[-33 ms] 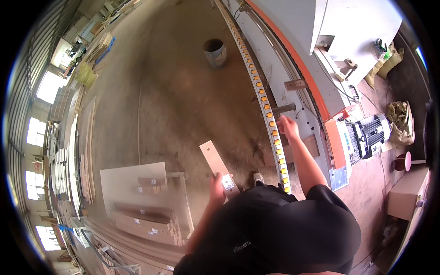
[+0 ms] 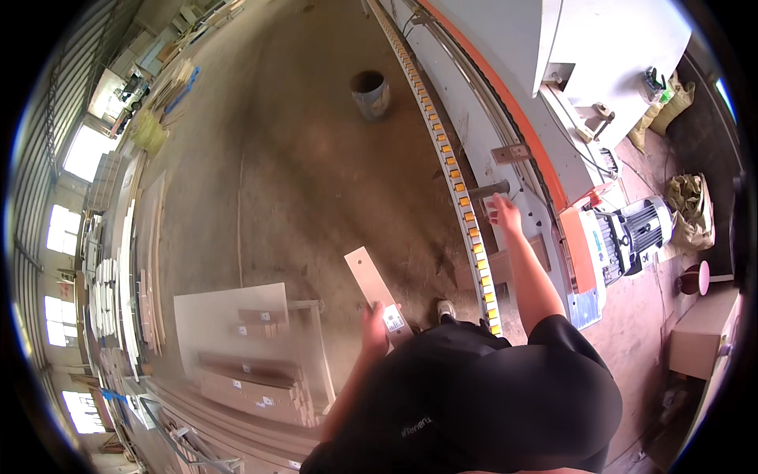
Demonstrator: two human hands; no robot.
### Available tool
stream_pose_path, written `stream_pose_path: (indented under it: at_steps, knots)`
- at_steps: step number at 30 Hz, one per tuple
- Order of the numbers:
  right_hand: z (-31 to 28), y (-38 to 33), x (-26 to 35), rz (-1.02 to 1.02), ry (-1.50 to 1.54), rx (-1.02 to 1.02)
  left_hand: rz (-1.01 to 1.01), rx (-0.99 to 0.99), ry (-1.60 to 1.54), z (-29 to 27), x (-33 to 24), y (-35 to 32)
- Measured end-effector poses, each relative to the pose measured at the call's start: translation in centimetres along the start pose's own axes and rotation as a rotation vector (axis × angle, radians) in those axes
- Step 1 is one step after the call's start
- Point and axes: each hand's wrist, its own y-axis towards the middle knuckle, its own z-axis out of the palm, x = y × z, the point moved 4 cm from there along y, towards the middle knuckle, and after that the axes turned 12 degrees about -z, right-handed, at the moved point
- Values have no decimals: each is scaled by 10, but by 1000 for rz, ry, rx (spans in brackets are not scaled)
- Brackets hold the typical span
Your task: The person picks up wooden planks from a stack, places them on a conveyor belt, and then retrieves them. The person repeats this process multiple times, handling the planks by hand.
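Fingers of our left hand [image 2: 376, 322] are clasping a narrow board [image 2: 365, 276] by its near part, the thumb lying across its face just beside a white label [image 2: 393, 317]. We are holding it in front of our dark shirt [image 2: 442, 387], above the floor [image 2: 316, 174], and its long axis is running from near right to far left, with a hole showing at the far end.

Our right hand [image 2: 504, 212] is hovering to the right and farther off, its fingers partly curled beside a dark bar [image 2: 491, 188] on the machine [image 2: 553, 229]; we are not able to tell whether they are pinching or touching anything. From those fingers, the board is lying to the left and nearer our body, with the roller rail [image 2: 462, 197] passing between. That offset is looking like the relation that matters: the left hand is the one on the board, the right hand is standing well apart across the rail. The board is slanting roughly as the rail does, though its far end is leaning more to the left.
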Motion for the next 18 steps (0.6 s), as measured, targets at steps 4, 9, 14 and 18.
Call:
stream_pose_path:
  at_steps: [4,9,14,18]
  knots:
    - [-24,43,-19,81,162,-113,-1,-78,-28,-22,18,15]
    - [-49,67,-52,157,432,-226,67,-135,3,-11,6,8]
    - [-64,60,-71,193,439,-340,41,-125,55,-19,9,11]
    - [-79,26,-85,88,457,-400,-8,-160,152,-6,0,5]
